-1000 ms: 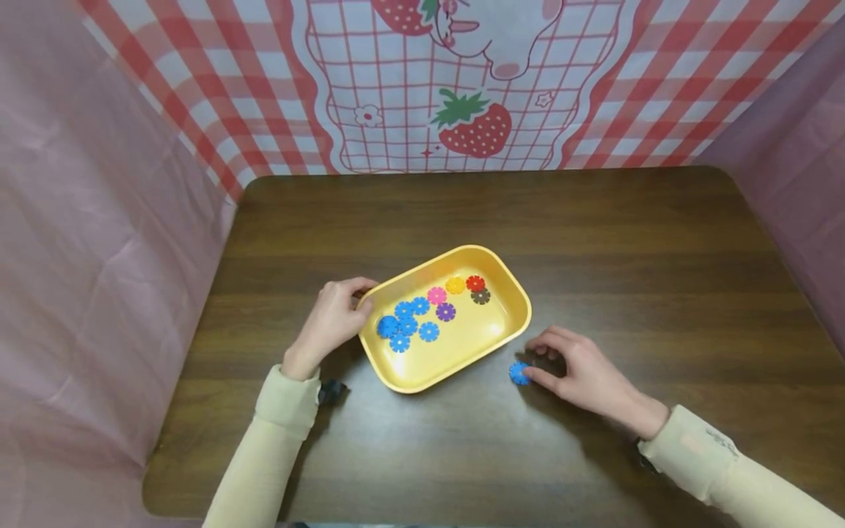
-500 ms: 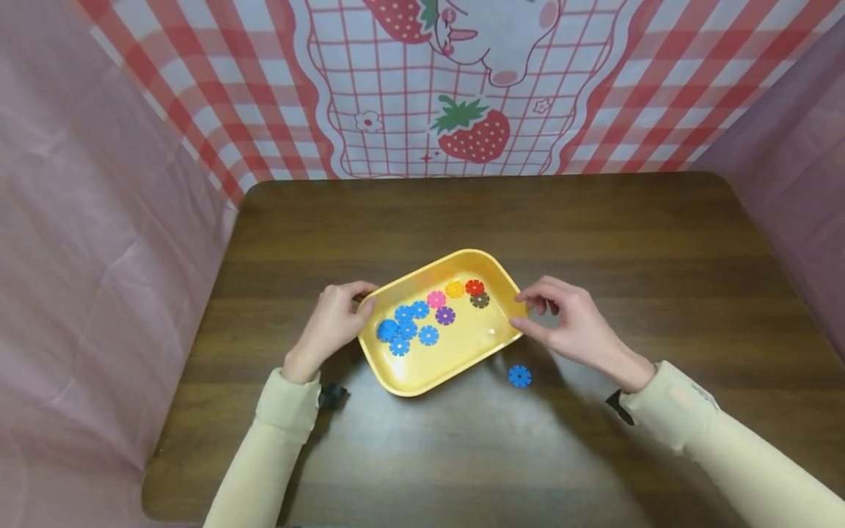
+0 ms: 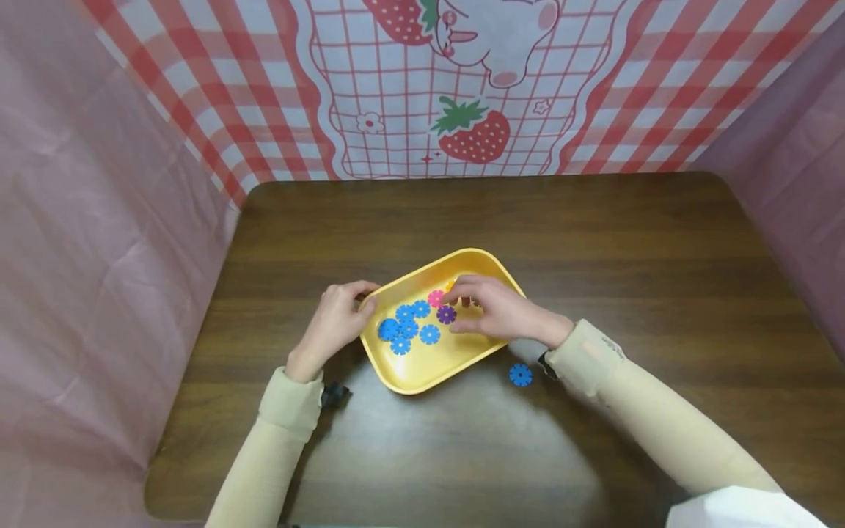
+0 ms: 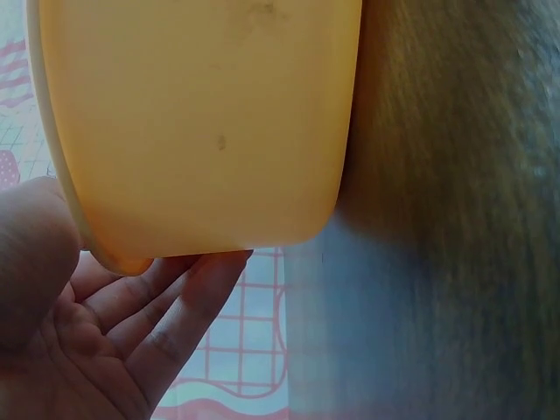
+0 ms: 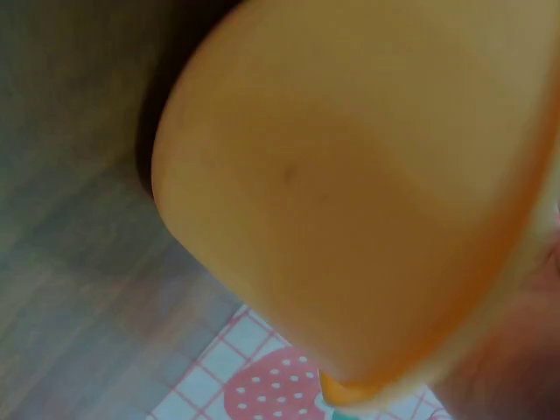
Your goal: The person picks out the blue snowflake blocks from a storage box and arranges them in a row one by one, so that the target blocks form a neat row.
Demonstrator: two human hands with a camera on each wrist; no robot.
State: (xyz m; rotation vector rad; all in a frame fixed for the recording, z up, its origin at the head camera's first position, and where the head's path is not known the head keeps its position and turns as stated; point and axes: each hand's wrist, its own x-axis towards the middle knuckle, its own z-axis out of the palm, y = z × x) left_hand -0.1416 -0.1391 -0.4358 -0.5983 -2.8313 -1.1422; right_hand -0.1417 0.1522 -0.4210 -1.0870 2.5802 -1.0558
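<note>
The left hand (image 3: 333,323) grips the yellow rectangular plastic tray (image 3: 432,364) on the desk (image 3: 422,455); the right hand (image 3: 502,308), fingertips apart, hangs over it beside a purple notched plastic disc (image 3: 446,315), apparently choosing. A neat pinch seems called for.

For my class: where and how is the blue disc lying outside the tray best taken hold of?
Probably pinch the blue disc by opposite edges of its notched rim, coming from above on the right. It lies flat on the table, leaving little height to hold, and the notches may help against slipping. The tray stands to its left, so the right side looks freer.
</note>
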